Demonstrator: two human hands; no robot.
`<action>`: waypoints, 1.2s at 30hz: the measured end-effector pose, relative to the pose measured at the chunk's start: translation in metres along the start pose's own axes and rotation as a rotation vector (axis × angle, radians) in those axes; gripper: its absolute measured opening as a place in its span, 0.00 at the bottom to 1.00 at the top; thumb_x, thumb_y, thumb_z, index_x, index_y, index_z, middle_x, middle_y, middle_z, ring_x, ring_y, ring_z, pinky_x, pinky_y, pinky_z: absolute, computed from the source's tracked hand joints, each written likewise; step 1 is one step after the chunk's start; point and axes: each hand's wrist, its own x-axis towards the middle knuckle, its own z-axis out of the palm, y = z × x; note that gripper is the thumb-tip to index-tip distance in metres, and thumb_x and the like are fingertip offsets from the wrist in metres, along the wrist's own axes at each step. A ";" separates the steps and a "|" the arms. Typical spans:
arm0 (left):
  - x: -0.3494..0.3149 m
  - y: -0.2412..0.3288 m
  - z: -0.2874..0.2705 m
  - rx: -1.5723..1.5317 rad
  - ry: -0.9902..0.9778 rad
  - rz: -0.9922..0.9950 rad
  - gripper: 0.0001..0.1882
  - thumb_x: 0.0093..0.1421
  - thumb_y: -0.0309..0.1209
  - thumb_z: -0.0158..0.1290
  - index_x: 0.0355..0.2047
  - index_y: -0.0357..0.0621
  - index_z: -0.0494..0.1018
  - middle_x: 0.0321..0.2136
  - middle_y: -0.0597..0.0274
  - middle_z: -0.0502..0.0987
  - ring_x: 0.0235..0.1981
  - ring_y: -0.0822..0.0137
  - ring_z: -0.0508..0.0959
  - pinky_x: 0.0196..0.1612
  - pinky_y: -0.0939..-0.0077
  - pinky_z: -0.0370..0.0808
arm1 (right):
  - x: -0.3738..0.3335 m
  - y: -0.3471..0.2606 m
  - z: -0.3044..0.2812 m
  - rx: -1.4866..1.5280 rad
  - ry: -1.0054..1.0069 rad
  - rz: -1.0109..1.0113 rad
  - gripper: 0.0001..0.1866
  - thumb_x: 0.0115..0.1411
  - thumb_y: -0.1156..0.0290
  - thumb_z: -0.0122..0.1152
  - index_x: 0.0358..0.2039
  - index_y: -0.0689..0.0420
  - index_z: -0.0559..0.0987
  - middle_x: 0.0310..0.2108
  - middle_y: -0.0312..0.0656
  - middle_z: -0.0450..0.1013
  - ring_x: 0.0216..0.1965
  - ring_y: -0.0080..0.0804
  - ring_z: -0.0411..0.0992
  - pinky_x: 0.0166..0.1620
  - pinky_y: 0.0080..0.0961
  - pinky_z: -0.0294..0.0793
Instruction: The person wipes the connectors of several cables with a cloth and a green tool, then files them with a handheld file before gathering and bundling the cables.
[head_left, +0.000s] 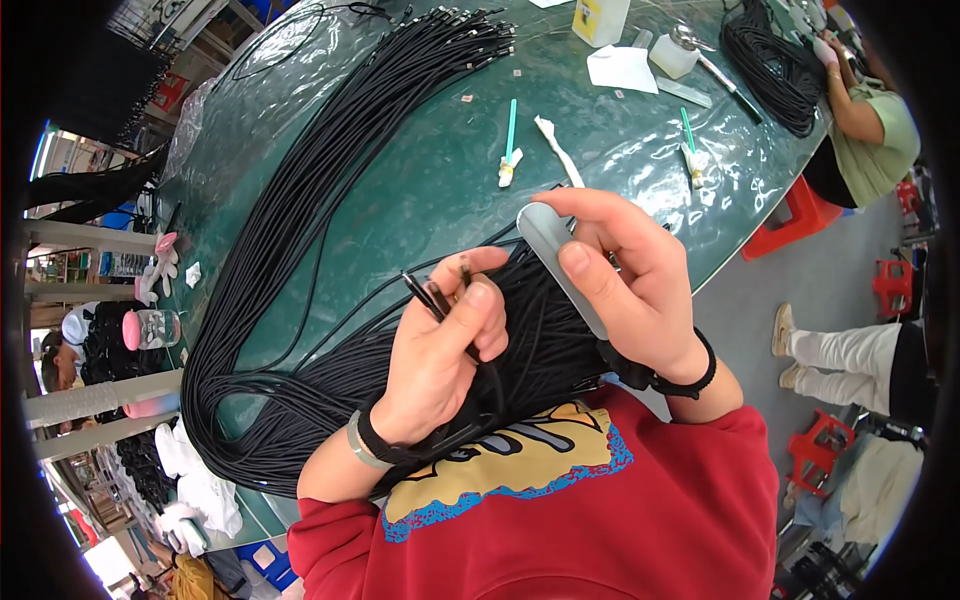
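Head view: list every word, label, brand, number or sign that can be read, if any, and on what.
None can be read.
Yellow-and-white container: label too small and blurred.
Small pale square: marks too small.
Yellow print on the red top: partly hidden, no readable words.
Grey tool: no text seen.

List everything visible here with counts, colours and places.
Table: one, green, centre
Cables: many, black, across table
Coiled cables: many, black, top right
Wrapped sticks: two, green and white, above hands
Twisted strip: one, white, between sticks
Paper: one, white, top
Bottle: one, whitish, beside paper
Jar: one, clear, pink-lidded, left
Stools: several, red, right
Other people: at least two, mixed clothing, right
Cable ends: several, black, left hand
Flat piece: one, grey, right hand
Left hand: one, black wristband, centre
Right hand: one, black wristband, centre
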 end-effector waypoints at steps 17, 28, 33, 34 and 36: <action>-0.017 0.012 0.015 0.533 0.172 -0.035 0.09 0.56 0.27 0.47 0.34 0.33 0.71 0.16 0.73 0.66 0.16 0.85 0.60 0.18 0.91 0.54 | -0.014 0.008 0.001 0.117 -0.097 0.138 0.15 0.56 0.70 0.49 0.43 0.64 0.68 0.16 0.26 0.59 0.18 0.10 0.54 0.22 0.11 0.51; -0.024 0.012 0.018 0.598 0.209 0.096 0.07 0.54 0.22 0.49 0.33 0.32 0.72 0.17 0.73 0.68 0.16 0.86 0.60 0.18 0.91 0.55 | -0.014 0.007 0.009 -0.065 -0.144 -0.126 0.14 0.53 0.75 0.50 0.42 0.62 0.70 0.14 0.28 0.57 0.17 0.16 0.55 0.22 0.14 0.54; -0.026 0.008 0.020 0.679 0.178 0.075 0.06 0.53 0.21 0.49 0.32 0.32 0.72 0.17 0.73 0.68 0.17 0.86 0.61 0.18 0.91 0.56 | 0.000 0.007 0.020 -0.281 -0.105 -0.283 0.15 0.48 0.79 0.52 0.40 0.61 0.71 0.13 0.30 0.57 0.17 0.20 0.55 0.22 0.18 0.54; -0.026 0.007 0.020 0.725 0.159 0.074 0.06 0.53 0.21 0.50 0.32 0.33 0.72 0.17 0.73 0.68 0.17 0.85 0.62 0.19 0.91 0.56 | 0.006 0.008 0.024 -0.282 -0.081 -0.297 0.16 0.47 0.79 0.52 0.39 0.61 0.72 0.13 0.30 0.57 0.17 0.21 0.55 0.22 0.19 0.54; -0.025 0.006 0.021 0.772 0.144 0.076 0.06 0.53 0.21 0.50 0.31 0.33 0.72 0.17 0.73 0.68 0.17 0.85 0.62 0.19 0.91 0.57 | 0.011 0.009 0.027 -0.280 -0.060 -0.314 0.16 0.47 0.80 0.53 0.39 0.60 0.72 0.13 0.30 0.57 0.17 0.22 0.55 0.23 0.20 0.54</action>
